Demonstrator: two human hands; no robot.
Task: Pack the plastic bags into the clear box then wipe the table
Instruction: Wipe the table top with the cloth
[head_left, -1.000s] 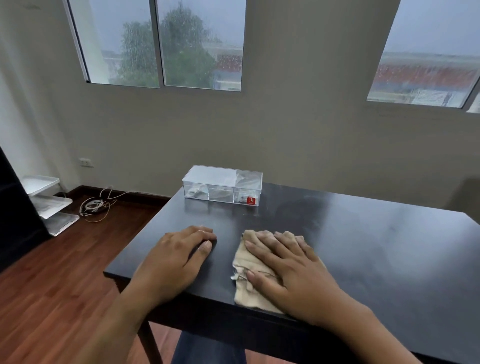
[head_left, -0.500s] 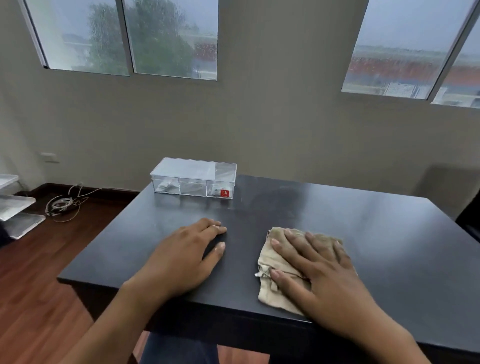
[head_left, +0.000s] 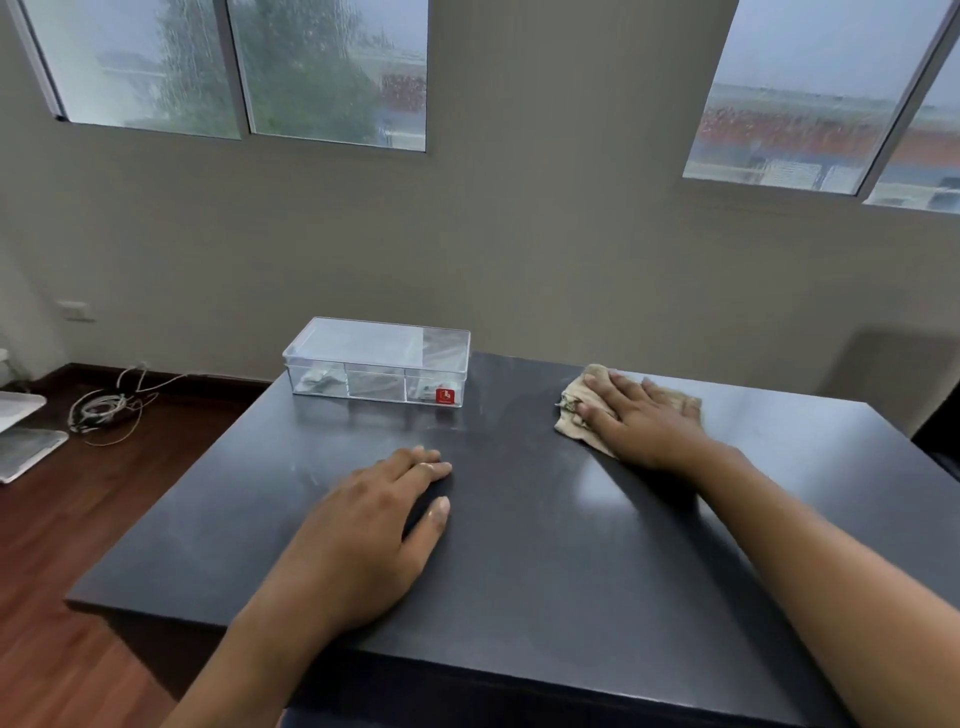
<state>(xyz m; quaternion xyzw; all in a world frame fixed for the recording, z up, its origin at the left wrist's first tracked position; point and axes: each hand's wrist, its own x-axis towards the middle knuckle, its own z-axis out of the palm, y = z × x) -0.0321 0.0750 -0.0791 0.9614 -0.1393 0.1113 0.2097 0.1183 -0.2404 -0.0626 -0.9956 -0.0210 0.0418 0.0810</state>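
The left hand is laid palm down on the table, its fingers held loosely together and pointed forward and to the right, the thumb set slightly apart along the near side. The left forearm is seen rising from the lower edge of the view. The right arm is stretched well forward and angled to the left, and the right hand is pressed flat, fingers spread and extended, upon the cloth near the far edge.
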